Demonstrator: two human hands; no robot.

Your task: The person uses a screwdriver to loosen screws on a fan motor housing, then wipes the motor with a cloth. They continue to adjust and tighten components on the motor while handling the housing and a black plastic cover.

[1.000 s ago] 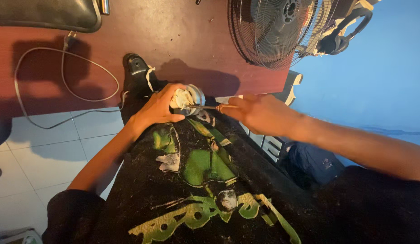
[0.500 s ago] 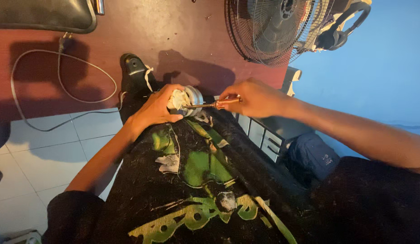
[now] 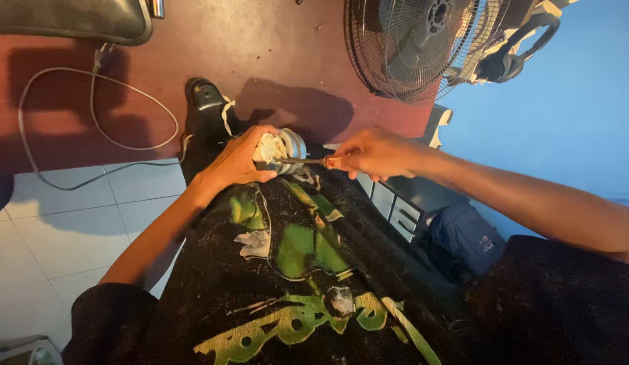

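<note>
My left hand [image 3: 237, 161] grips a small round metal motor part [image 3: 282, 147] with a whitish face, held over my lap. My right hand [image 3: 372, 153] holds a thin screwdriver [image 3: 294, 161] by its handle, and the shaft lies across to the left with its tip against the part near my left thumb. Both hands sit just above my black shirt with a green print [image 3: 294, 270]. The far side of the part is hidden by my fingers.
A dark red wall [image 3: 260, 47] lies ahead with a white cable [image 3: 98, 108] looping over it. A standing fan with a wire guard [image 3: 423, 40] and headphones [image 3: 507, 61] are at the upper right. White floor tiles [image 3: 51, 236] lie left, a black shoe [image 3: 203, 101] beyond the part.
My right hand drew a little away to the right with the screwdriver, then settled with the tip at the part. My left hand kept its grip in about the same place.
</note>
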